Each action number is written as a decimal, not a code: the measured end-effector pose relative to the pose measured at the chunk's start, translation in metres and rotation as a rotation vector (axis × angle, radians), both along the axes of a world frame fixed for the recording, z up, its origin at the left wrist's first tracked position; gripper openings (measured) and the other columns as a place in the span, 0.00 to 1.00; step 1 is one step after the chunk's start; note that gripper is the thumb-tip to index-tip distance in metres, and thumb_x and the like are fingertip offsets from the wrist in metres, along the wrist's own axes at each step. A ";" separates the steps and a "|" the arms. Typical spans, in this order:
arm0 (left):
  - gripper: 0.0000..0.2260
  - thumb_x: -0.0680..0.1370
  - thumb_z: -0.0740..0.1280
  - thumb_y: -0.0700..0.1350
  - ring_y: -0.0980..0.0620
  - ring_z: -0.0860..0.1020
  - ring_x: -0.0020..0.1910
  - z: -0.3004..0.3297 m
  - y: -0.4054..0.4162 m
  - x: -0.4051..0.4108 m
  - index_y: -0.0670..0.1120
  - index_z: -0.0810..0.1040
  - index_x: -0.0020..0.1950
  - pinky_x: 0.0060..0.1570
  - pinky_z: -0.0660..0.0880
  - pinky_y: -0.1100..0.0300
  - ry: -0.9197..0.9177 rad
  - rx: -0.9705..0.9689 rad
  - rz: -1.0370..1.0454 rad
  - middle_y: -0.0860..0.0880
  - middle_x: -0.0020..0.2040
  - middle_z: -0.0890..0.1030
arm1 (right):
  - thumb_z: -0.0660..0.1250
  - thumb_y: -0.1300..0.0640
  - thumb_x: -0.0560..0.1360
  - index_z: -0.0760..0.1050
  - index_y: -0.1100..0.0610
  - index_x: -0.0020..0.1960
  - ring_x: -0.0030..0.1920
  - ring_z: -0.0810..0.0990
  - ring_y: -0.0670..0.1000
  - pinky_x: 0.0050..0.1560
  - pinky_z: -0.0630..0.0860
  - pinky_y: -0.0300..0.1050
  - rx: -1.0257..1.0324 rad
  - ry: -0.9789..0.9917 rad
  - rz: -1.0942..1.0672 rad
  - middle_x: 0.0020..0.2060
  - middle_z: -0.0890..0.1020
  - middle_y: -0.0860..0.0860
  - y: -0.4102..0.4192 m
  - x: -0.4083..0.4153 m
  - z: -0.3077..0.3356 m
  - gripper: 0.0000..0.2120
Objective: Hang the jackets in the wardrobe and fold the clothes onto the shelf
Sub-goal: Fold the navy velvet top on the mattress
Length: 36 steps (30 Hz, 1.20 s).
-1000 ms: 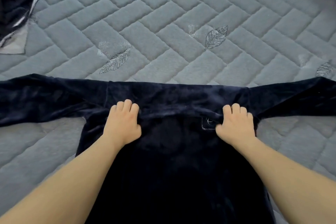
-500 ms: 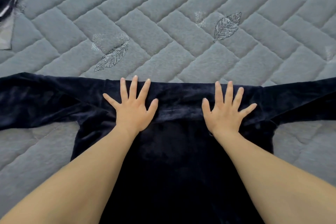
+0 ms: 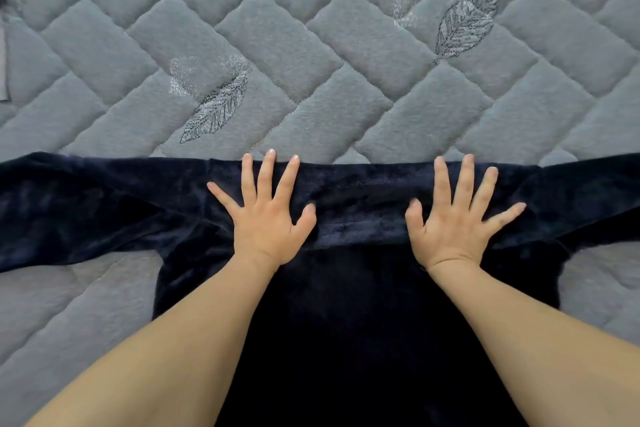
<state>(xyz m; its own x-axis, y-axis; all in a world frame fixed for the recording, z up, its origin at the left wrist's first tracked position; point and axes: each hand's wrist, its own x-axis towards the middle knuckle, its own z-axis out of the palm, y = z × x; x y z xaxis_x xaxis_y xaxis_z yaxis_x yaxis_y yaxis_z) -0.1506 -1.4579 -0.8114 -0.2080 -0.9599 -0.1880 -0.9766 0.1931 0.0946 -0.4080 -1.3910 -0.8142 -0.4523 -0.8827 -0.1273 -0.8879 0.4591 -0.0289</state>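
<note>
1. my left hand [image 3: 265, 222] and right hand [image 3: 453, 224] press flat, fingers spread, gripping nothing.
2. the navy top [image 3: 356, 288] lies under them at 6 o'clock on the quilted bed [image 3: 311, 45].
3. sleeves unfolded; folding barely begun, shelving remains.

The top [image 3: 346, 211] is dark navy cloth with a short, plush pile like velvet or fleece, soft-looking and mostly matt, with a faint sheen where the nap catches light along the folded upper band and the sleeves. The bed [image 3: 311, 45] is covered in grey quilted cloth, fuzzy and matt, stitched into raised padded blocks in a herringbone pattern. Embroidered leaves [image 3: 216, 111] in darker thread lie flat on it, with pale, slightly glittery patches beside them.
</note>
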 end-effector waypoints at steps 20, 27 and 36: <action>0.28 0.80 0.40 0.64 0.49 0.41 0.80 0.034 0.002 0.309 0.60 0.44 0.80 0.75 0.38 0.36 -0.063 0.122 0.221 0.54 0.82 0.44 | 0.36 0.40 0.80 0.42 0.59 0.80 0.79 0.41 0.57 0.77 0.39 0.61 0.068 -0.026 0.357 0.80 0.44 0.55 -0.047 0.265 0.027 0.35; 0.30 0.77 0.67 0.48 0.40 0.63 0.68 0.056 0.021 0.386 0.46 0.60 0.77 0.64 0.65 0.47 0.551 -0.246 1.068 0.44 0.74 0.59 | 0.36 0.37 0.80 0.39 0.53 0.80 0.78 0.38 0.58 0.75 0.35 0.63 0.112 -0.119 0.558 0.80 0.42 0.52 -0.108 0.403 0.028 0.34; 0.06 0.76 0.70 0.52 0.58 0.70 0.45 0.044 0.024 0.470 0.53 0.77 0.50 0.56 0.62 0.58 1.635 0.340 1.501 0.53 0.50 0.80 | 0.58 0.54 0.78 0.47 0.48 0.80 0.77 0.56 0.57 0.75 0.43 0.63 0.247 -0.310 0.917 0.76 0.61 0.52 -0.201 0.581 0.050 0.34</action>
<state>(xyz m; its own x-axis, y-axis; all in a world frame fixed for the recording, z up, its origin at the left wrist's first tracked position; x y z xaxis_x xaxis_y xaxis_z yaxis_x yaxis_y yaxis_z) 0.3197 -1.4344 -0.7672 0.3133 -0.4998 -0.8075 0.5770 -0.5752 0.5799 0.1735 -1.5916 -0.7644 0.4748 -0.8068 -0.3516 -0.8716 -0.3756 -0.3151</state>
